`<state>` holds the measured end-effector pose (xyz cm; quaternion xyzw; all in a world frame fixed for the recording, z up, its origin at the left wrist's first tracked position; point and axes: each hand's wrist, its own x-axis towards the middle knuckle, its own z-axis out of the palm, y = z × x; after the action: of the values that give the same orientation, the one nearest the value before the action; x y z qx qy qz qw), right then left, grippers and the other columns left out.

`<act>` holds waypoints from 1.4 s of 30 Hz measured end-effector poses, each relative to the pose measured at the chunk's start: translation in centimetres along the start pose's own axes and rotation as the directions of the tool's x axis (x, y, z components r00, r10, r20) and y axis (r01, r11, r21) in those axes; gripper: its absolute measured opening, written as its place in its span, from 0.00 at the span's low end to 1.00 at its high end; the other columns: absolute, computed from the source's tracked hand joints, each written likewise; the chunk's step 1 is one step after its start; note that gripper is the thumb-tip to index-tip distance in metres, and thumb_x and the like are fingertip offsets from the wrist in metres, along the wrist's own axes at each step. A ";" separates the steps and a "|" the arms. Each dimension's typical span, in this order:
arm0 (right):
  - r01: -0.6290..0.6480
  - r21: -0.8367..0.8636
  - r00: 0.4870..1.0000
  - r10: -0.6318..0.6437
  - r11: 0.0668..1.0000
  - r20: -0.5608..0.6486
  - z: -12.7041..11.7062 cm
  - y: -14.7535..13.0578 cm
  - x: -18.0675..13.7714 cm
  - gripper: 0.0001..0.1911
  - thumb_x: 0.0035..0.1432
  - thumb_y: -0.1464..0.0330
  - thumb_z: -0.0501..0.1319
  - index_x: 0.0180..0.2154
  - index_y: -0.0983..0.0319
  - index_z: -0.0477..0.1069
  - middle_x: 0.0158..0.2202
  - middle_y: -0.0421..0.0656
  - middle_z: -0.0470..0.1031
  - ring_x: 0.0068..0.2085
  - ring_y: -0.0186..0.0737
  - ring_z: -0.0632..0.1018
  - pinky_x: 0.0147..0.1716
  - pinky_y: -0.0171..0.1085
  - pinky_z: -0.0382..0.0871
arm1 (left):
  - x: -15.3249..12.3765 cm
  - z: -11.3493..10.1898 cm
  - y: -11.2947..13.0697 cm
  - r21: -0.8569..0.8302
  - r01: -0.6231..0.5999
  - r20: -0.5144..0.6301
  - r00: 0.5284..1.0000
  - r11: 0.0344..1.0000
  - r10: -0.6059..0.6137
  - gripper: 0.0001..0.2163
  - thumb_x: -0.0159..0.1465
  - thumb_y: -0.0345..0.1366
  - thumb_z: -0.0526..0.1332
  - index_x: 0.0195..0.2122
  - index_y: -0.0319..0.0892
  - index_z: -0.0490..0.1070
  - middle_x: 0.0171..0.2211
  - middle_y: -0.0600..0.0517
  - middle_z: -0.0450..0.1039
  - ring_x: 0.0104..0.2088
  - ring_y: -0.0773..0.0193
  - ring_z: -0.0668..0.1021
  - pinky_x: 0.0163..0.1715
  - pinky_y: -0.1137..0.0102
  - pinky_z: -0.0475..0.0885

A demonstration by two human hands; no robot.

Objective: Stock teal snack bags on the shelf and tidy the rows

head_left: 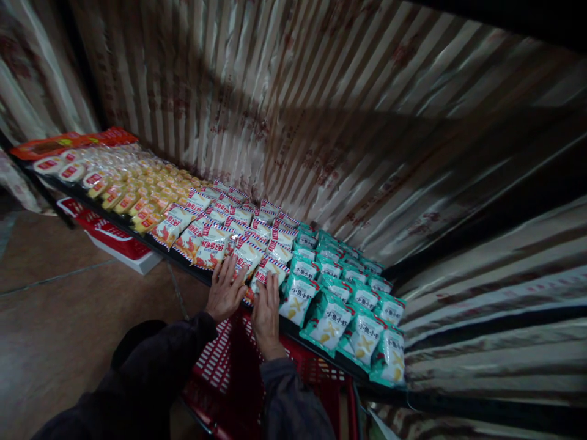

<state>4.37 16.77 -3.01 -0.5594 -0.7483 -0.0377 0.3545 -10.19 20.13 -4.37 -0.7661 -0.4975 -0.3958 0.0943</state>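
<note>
Hands: my left hand point(224, 290) and right hand point(266, 311) press spread fingers flat on red snack packets point(250, 256), rows running toward ten o'clock.

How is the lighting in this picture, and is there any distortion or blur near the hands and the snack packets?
Head view: dim overall, brightest on the red and white packets and green packets. A broad dark shadow crosses the striped backing. The wide lens bends the shelf edge and stripes. The left hand and right hand look fairly sharp; the dark sleeves lose detail.
</note>
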 end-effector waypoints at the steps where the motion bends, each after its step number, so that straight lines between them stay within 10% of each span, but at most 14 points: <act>1: 0.003 -0.013 1.000 -0.003 1.000 0.001 -0.1 0.0 -0.1 0.20 0.66 0.70 0.45 0.57 0.65 0.61 0.67 0.53 0.51 0.69 0.47 0.46 0.61 0.58 0.58 | 0.0 0.0 0.1 0.000 0.004 -0.007 1.000 1.000 -0.004 0.33 0.64 0.36 0.57 0.67 0.49 0.44 0.70 0.44 0.33 0.67 0.47 0.48 0.62 0.48 0.51; 28: -0.166 -0.063 0.980 0.158 0.984 -0.120 1.6 -1.4 0.5 0.24 0.63 0.70 0.51 0.60 0.64 0.58 0.70 0.54 0.30 0.69 0.57 0.36 0.61 0.63 0.53 | 1.1 0.1 -1.6 -0.129 -0.162 -0.046 0.986 0.978 0.158 0.28 0.66 0.34 0.55 0.65 0.41 0.48 0.69 0.38 0.39 0.68 0.47 0.45 0.60 0.49 0.59; 42: -0.132 -0.160 0.987 0.114 0.978 -0.116 1.0 0.1 1.3 0.32 0.61 0.79 0.47 0.65 0.61 0.46 0.69 0.52 0.42 0.69 0.43 0.43 0.63 0.51 0.57 | 2.0 -0.2 -1.6 -0.182 -0.166 -0.062 0.986 0.969 0.158 0.28 0.64 0.38 0.58 0.65 0.41 0.52 0.67 0.37 0.46 0.67 0.47 0.47 0.60 0.49 0.58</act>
<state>3.79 18.36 -3.06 -0.6297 -0.6864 -0.1080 0.3475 -11.25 22.18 -3.28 -0.8002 -0.3917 -0.4494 0.0656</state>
